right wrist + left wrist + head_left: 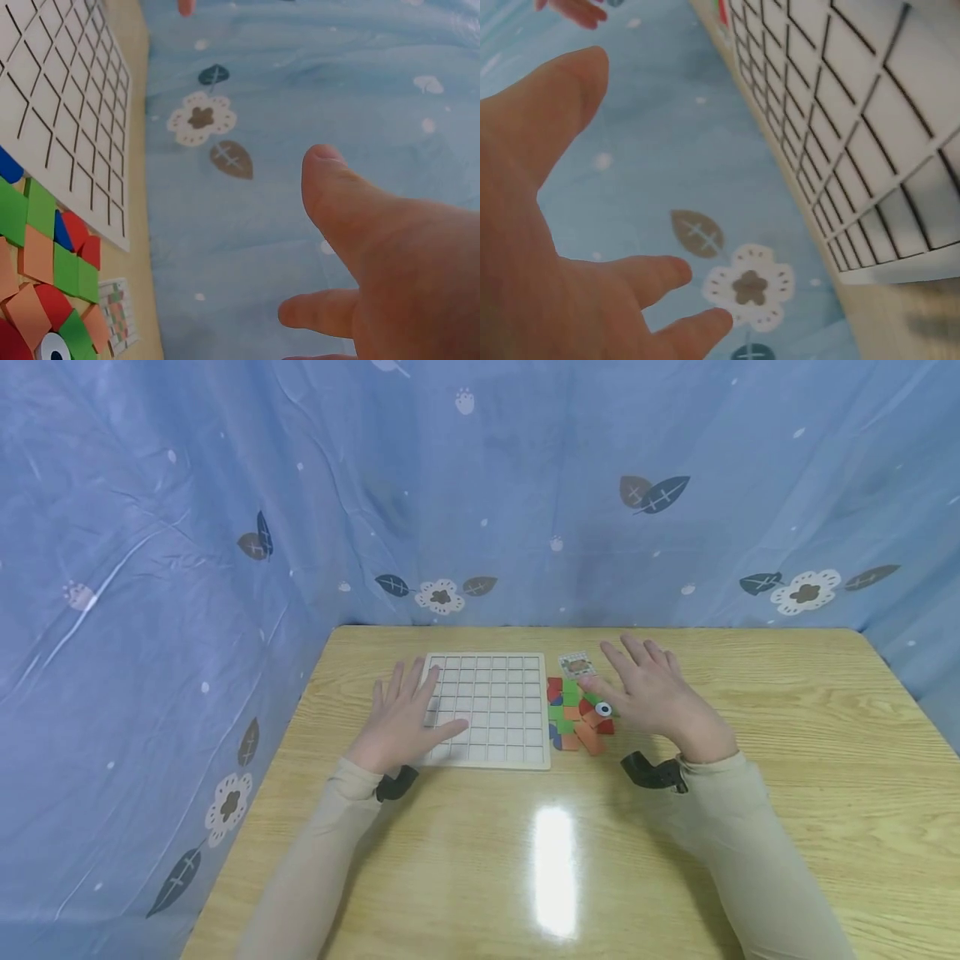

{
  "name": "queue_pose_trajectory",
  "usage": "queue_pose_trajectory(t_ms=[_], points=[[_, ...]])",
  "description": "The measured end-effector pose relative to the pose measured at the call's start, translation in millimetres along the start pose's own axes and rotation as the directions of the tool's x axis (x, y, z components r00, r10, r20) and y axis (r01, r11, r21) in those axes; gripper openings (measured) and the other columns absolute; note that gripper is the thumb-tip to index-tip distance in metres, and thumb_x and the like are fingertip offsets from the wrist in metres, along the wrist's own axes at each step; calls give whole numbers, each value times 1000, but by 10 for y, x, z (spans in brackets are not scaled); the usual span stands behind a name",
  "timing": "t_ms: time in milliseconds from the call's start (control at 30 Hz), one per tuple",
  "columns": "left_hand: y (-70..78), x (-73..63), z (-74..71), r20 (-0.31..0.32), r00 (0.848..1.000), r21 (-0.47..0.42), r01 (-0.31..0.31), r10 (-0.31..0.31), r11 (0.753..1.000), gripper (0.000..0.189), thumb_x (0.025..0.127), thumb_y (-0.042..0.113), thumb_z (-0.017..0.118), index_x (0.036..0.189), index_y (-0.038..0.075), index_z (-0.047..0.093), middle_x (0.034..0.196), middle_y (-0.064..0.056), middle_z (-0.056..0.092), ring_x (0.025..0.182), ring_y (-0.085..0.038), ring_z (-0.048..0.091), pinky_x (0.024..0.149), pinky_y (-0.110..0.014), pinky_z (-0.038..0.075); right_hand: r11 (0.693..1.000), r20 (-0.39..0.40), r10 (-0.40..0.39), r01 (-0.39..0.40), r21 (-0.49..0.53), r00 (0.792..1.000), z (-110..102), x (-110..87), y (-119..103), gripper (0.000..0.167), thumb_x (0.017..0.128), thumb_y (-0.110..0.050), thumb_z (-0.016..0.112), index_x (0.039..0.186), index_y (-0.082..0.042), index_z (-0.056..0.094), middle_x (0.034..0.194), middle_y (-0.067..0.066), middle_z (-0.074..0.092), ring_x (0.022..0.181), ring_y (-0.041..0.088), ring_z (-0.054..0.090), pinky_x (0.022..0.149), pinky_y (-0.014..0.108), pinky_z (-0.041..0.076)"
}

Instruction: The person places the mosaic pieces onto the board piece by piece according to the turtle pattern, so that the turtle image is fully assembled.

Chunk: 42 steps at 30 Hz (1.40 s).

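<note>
A white board with a grid of square cells lies flat on the table. My left hand, fingers spread, is over the board's left edge and holds nothing. To the right of the board is a loose pile of flat coloured pieces in green, orange, red and blue, one of them bearing an eye. My right hand hovers with spread fingers at the pile's right side, empty too. Just beyond the pile, near the right thumb, lies a small printed card with a coloured grid pattern.
The wooden table ends at a blue curtain with leaf and flower prints, which hangs along the back and left. Each wrist carries a black camera mount. A bright light reflection shows on the tabletop in front of the board.
</note>
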<state>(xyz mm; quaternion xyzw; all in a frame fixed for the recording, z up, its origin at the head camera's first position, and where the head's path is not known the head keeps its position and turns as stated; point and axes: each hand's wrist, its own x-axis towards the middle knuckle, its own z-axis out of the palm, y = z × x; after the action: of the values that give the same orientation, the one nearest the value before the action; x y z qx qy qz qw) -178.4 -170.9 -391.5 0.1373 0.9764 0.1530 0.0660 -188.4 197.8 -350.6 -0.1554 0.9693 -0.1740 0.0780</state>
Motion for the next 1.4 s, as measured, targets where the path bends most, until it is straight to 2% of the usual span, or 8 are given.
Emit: queue_pose_trajectory(t_ms=[100,267,433,567,700,800,1133,1400], points=[[-38,5,50,1,1000,2,5,-5,1000,105,95,74,53,169,12,12,176,-11,-6,161,-41,-13,123,-71,-8,1000,2,4,-4,3,1000,10,9,17,88,106,-67,37,165,-2,24,169,34,15,152,62,12,118,77,9],[-108,-8,164,10,1000,40,-12,11,999,103,95,77,49,168,11,18,176,-16,3,160,-47,-2,122,-75,1,1000,14,-15,15,-7,1000,37,35,38,80,107,-58,44,162,-1,31,167,33,21,152,59,17,121,73,12],[-181,-51,258,28,999,40,-17,15,999,104,95,77,50,168,10,18,175,-20,7,159,-50,4,122,-75,4,999,51,-28,27,22,998,97,92,81,64,107,-40,55,156,1,44,161,32,37,149,53,31,119,70,27],[-237,-78,302,56,998,26,3,-4,1000,106,95,77,51,167,7,18,174,-22,4,159,-51,2,122,-75,3,999,108,-15,9,50,994,174,158,121,53,104,-26,61,145,5,54,147,29,55,136,47,51,108,64,45],[-292,-90,346,84,996,9,30,-30,1000,107,94,77,51,168,8,16,174,-22,-1,159,-50,-2,121,-75,2,998,130,-23,16,56,991,267,228,164,41,100,-17,64,133,7,63,127,23,69,109,36,66,94,55,54],[-331,-88,387,106,993,-15,54,-52,998,108,93,80,50,169,12,13,175,-19,-5,160,-48,-5,119,-78,1,998,124,-26,19,55,992,326,265,208,34,99,-13,67,127,5,67,116,19,72,97,29,66,87,50,55],[-406,-42,445,156,984,-39,92,-85,995,114,89,85,50,169,16,8,176,-15,-9,160,-46,-9,113,-85,1,998,95,-57,55,20,994,458,346,349,18,95,-4,70,112,-3,76,109,14,74,92,26,65,84,46,56],[-429,-13,458,177,980,-35,95,-87,995,114,89,83,51,169,15,7,175,-17,-8,159,-47,-11,111,-86,-1,995,68,-96,95,15,993,523,377,418,21,93,1,65,104,-10,79,100,8,70,86,22,57,79,40,53]])
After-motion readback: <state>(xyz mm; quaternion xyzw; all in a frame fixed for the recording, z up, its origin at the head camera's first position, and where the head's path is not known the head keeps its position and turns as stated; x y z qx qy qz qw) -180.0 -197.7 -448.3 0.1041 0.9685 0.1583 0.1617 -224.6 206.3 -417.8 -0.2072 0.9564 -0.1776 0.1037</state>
